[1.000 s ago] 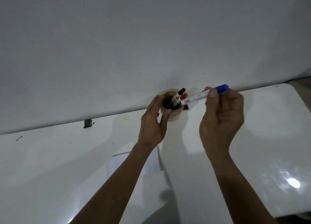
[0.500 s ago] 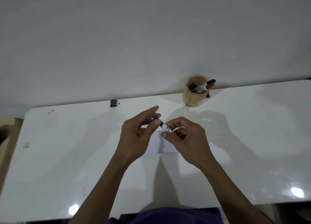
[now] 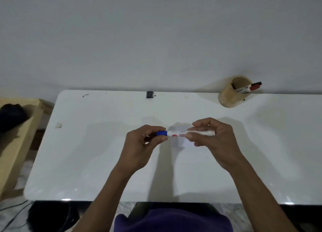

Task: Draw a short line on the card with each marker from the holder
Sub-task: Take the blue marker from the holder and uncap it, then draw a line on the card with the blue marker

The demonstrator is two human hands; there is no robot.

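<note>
head view: blue marker (image 3: 181, 134) now level, left hand (image 3: 142, 144) pinching its cap, right hand (image 3: 213, 137) gripping the barrel; card (image 3: 177, 141) half hidden.

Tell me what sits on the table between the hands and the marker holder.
Nothing: in the head view the white table is bare from the right hand and left hand up to the holder.

A plain room at home, it seems

A shiny white tabletop (image 3: 104, 162) sits against a bare grey wall (image 3: 156, 31). At 1 o'clock stands a round wooden holder (image 3: 228, 97) with markers (image 3: 247, 89). At 9 o'clock is a light wooden piece of furniture (image 3: 15, 144). Wires (image 3: 12, 214) lie on the floor at 8 o'clock.
</note>
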